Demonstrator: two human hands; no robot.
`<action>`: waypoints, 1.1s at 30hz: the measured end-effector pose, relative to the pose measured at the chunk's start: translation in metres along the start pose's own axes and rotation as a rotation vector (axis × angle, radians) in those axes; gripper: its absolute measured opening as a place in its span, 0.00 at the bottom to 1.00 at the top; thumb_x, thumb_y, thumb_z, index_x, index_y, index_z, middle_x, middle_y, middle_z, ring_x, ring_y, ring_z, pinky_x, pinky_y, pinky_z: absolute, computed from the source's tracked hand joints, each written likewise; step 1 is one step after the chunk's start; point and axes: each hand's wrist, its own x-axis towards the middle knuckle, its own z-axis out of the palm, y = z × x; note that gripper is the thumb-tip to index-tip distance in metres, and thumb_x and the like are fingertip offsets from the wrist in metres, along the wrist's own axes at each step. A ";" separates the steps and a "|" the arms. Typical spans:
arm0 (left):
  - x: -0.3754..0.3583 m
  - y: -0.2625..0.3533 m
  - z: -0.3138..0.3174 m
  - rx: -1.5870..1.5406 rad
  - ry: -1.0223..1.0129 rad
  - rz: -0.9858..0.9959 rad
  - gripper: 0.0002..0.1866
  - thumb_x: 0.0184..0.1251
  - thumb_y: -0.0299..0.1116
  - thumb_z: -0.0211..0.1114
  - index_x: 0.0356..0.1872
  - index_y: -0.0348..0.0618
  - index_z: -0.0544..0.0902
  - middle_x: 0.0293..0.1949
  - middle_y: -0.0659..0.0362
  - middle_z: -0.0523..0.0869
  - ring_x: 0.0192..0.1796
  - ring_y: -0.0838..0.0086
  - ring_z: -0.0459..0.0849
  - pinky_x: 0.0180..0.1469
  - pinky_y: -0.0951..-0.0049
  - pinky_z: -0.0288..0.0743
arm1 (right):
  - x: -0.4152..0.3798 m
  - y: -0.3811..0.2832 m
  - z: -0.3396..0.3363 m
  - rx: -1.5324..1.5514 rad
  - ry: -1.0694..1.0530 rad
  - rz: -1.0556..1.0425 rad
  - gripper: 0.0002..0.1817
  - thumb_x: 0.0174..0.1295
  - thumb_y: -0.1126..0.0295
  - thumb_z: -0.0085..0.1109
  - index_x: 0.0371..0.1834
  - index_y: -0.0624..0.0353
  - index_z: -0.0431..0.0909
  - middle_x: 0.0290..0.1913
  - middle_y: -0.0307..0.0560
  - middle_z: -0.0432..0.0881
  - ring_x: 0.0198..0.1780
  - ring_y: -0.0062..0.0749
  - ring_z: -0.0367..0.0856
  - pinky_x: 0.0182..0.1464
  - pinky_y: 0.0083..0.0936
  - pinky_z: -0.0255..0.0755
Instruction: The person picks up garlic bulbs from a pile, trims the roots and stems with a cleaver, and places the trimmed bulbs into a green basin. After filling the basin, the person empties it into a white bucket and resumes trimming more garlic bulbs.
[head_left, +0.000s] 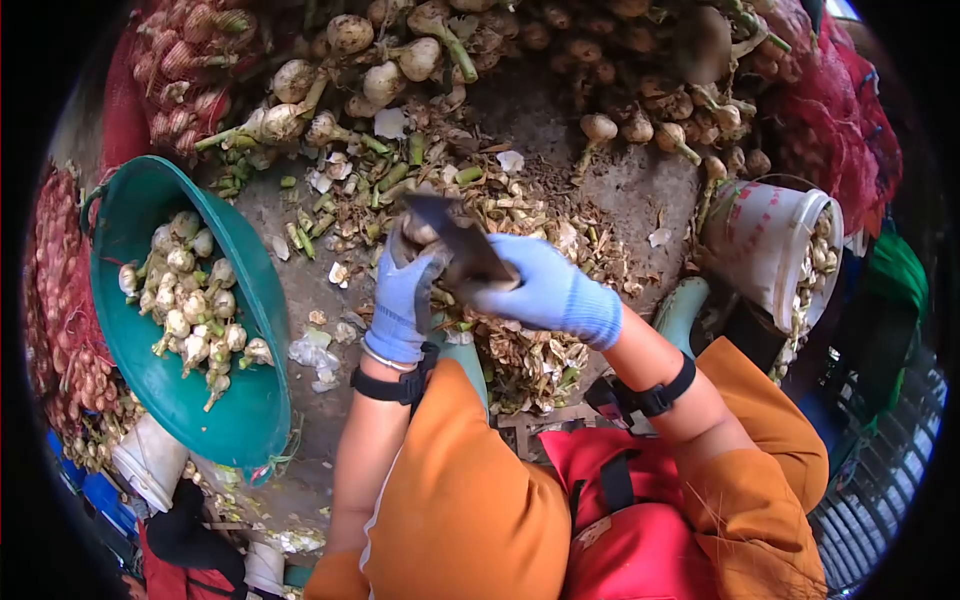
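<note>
My left hand (401,300), in a blue knitted glove, is closed around a garlic bulb (418,232), which the blade partly hides. A broad dark knife (458,238) is in my gloved right hand (548,285), its fingers wrapped round the handle end. The blade slants across the bulb close to my left fingers; whether it touches is blurred. Beneath both hands lies a heap of dry skins and trimmings (535,362). Cut green stem pieces (393,178) are scattered just beyond.
At left stands a green basin (262,300) holding several trimmed garlic bulbs (180,300). Untrimmed garlic (385,82) is piled along the far side. A white bucket (755,235) tips over at right, bulbs at its mouth. Red net sacks (825,120) flank the pile.
</note>
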 end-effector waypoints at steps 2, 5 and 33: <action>0.004 0.004 -0.001 0.166 0.043 -0.007 0.27 0.61 0.21 0.66 0.63 0.39 0.71 0.56 0.57 0.79 0.55 0.73 0.80 0.58 0.72 0.77 | -0.004 -0.004 -0.017 -0.210 0.207 0.082 0.14 0.57 0.59 0.65 0.37 0.57 0.82 0.35 0.53 0.79 0.41 0.48 0.82 0.43 0.38 0.75; -0.004 0.001 -0.011 0.516 0.026 0.102 0.30 0.56 0.18 0.70 0.62 0.39 0.70 0.54 0.56 0.80 0.54 0.71 0.81 0.56 0.72 0.78 | -0.002 0.003 -0.025 -0.558 0.350 -0.119 0.14 0.55 0.60 0.67 0.39 0.55 0.82 0.40 0.52 0.80 0.43 0.50 0.83 0.42 0.40 0.77; -0.015 0.050 0.018 0.087 0.191 0.021 0.22 0.62 0.21 0.68 0.58 0.43 0.74 0.51 0.58 0.82 0.41 0.76 0.83 0.39 0.79 0.79 | 0.013 0.022 -0.022 -0.098 0.195 0.324 0.12 0.55 0.62 0.59 0.34 0.60 0.79 0.26 0.54 0.81 0.30 0.44 0.83 0.36 0.35 0.75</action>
